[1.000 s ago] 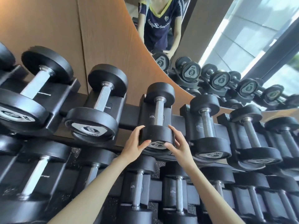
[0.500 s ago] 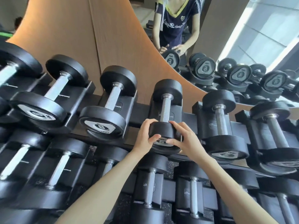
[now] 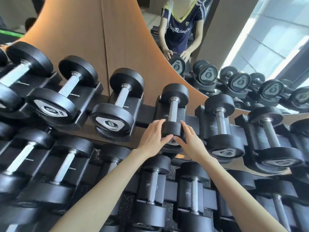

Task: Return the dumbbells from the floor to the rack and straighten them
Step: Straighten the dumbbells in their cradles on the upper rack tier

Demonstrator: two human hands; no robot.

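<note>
The small dumbbell (image 3: 173,110) lies in its cradle on the upper tier of the rack (image 3: 145,115), handle running near to far. It sits between a larger dumbbell marked 8 (image 3: 117,107) on the left and a dumbbell marked 5 (image 3: 223,126) on the right. The left hand (image 3: 153,139) and right hand (image 3: 192,141) grasp its near head from opposite sides, fingers curled over the rim and thumbs meeting on the end face.

Rack (image 3: 145,114) holds dumbbells (image 3: 127,82) on apparently two tiers
</note>
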